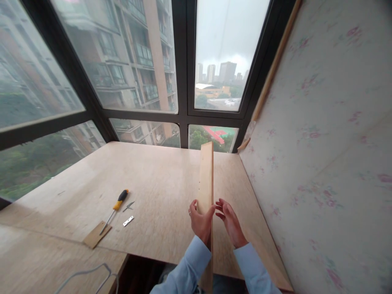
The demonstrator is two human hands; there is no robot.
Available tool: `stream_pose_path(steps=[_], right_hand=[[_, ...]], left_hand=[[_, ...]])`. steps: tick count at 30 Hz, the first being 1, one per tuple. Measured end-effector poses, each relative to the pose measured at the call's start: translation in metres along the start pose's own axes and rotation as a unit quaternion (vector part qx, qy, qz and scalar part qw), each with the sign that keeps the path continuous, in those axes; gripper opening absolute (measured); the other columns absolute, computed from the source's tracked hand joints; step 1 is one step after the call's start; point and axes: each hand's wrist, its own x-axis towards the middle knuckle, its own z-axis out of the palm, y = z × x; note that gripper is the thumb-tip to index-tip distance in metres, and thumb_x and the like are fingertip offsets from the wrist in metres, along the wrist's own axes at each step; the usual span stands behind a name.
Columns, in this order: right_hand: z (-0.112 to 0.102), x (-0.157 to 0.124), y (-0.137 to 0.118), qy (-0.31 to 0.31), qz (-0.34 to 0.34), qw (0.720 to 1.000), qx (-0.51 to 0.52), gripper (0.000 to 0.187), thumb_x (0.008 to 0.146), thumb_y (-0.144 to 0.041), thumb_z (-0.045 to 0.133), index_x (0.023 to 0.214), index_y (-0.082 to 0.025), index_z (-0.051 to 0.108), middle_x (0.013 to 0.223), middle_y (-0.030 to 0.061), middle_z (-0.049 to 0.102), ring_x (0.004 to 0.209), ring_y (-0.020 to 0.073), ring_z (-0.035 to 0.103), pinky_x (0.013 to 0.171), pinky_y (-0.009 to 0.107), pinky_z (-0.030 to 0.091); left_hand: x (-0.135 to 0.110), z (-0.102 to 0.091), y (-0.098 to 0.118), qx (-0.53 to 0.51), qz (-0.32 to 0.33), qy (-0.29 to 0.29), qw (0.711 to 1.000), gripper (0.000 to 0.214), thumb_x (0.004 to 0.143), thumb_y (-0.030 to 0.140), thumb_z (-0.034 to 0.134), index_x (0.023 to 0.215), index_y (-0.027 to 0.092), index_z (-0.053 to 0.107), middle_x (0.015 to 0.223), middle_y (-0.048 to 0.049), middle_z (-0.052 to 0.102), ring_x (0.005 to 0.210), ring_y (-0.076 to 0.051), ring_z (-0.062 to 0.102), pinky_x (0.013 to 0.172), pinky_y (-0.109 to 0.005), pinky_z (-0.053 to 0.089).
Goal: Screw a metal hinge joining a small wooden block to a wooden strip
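A long, narrow wooden board (206, 171) stretches away from me over the tabletop, with a few small dark holes along its left side. My left hand (201, 220) is wrapped around the board, thumb on its right edge and fingers on its left. Just right of the board is my right hand (230, 222), its fingers curved and apart; I see nothing in it. To the left lie a yellow and black screwdriver (116, 206), a few screws (129, 206) and a small metal plate with holes (128, 221). Under the screwdriver's tip is a thin brown piece (93, 237).
The pale plywood surface (153, 175) runs back to dark-framed windows (183, 81). A flower-patterned wall (321, 163) closes off the right side. A grey cable (88, 271) loops at the lower left, beside a dark gap (142, 271) at the front edge.
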Motion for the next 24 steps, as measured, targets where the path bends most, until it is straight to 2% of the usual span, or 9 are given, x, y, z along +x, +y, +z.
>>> stream_pose_path(steps=[3,6,9,13,16,20,24], right_hand=[[0.003,0.016,-0.008,-0.014,-0.001,1.000,-0.023,0.060,0.077,-0.060,0.064,0.121,-0.018,0.060,0.115,0.0123,0.068,0.106,0.0279,0.063,0.086,0.038,0.053],[-0.008,0.030,-0.003,0.039,-0.017,0.994,-0.098,0.062,0.070,-0.057,0.068,0.114,-0.014,0.063,0.109,0.0133,0.071,0.101,0.0293,0.066,0.086,0.039,0.054],[-0.030,0.040,0.005,0.087,-0.024,0.987,-0.133,0.061,0.067,-0.055,0.067,0.110,-0.012,0.066,0.112,0.0147,0.071,0.104,0.0294,0.065,0.088,0.039,0.053],[-0.065,0.047,0.009,0.078,0.000,0.990,-0.121,0.060,0.068,-0.051,0.063,0.113,-0.011,0.065,0.105,0.0120,0.074,0.095,0.0286,0.069,0.078,0.037,0.056],[-0.091,0.051,0.007,0.076,0.009,0.987,-0.144,0.057,0.069,-0.050,0.061,0.111,-0.012,0.067,0.093,0.0108,0.076,0.087,0.0287,0.071,0.070,0.036,0.057],[-0.119,0.055,0.007,0.090,0.011,0.978,-0.185,0.056,0.066,-0.051,0.058,0.104,-0.012,0.070,0.088,0.0108,0.076,0.082,0.0282,0.071,0.066,0.035,0.056],[-0.140,0.060,0.012,0.113,0.013,0.969,-0.217,0.053,0.065,-0.052,0.054,0.097,-0.014,0.072,0.083,0.0094,0.076,0.079,0.0268,0.071,0.065,0.034,0.056]], left_hand=[[-0.025,0.017,-0.006,0.042,-0.027,-0.054,0.997,0.077,0.067,0.044,0.076,0.129,0.017,0.040,0.131,-0.0177,0.047,0.122,-0.028,0.050,0.100,-0.035,0.041],[-0.043,0.031,-0.013,0.051,-0.021,-0.094,0.994,0.078,0.068,0.038,0.073,0.132,0.013,0.037,0.134,-0.0209,0.044,0.129,-0.028,0.043,0.105,-0.034,0.037],[-0.055,0.039,-0.018,0.035,-0.025,-0.143,0.989,0.084,0.064,0.029,0.073,0.136,0.008,0.033,0.139,-0.0237,0.038,0.132,-0.029,0.039,0.108,-0.033,0.033],[-0.063,0.037,-0.023,-0.020,-0.016,-0.235,0.972,0.084,0.065,0.022,0.069,0.140,0.010,0.033,0.143,-0.0218,0.038,0.134,-0.028,0.038,0.106,-0.032,0.035],[-0.063,0.033,-0.026,-0.034,-0.051,-0.284,0.957,0.082,0.067,0.018,0.066,0.142,0.008,0.033,0.143,-0.0219,0.039,0.132,-0.027,0.041,0.100,-0.031,0.040],[-0.054,0.029,-0.038,-0.023,-0.084,-0.294,0.952,0.066,0.069,0.011,0.060,0.133,0.007,0.043,0.140,-0.0212,0.043,0.126,-0.025,0.047,0.093,-0.029,0.044],[-0.040,0.022,-0.053,-0.018,-0.075,-0.271,0.959,0.044,0.069,0.007,0.057,0.114,0.009,0.054,0.124,-0.0187,0.056,0.110,-0.023,0.058,0.091,-0.029,0.047]])
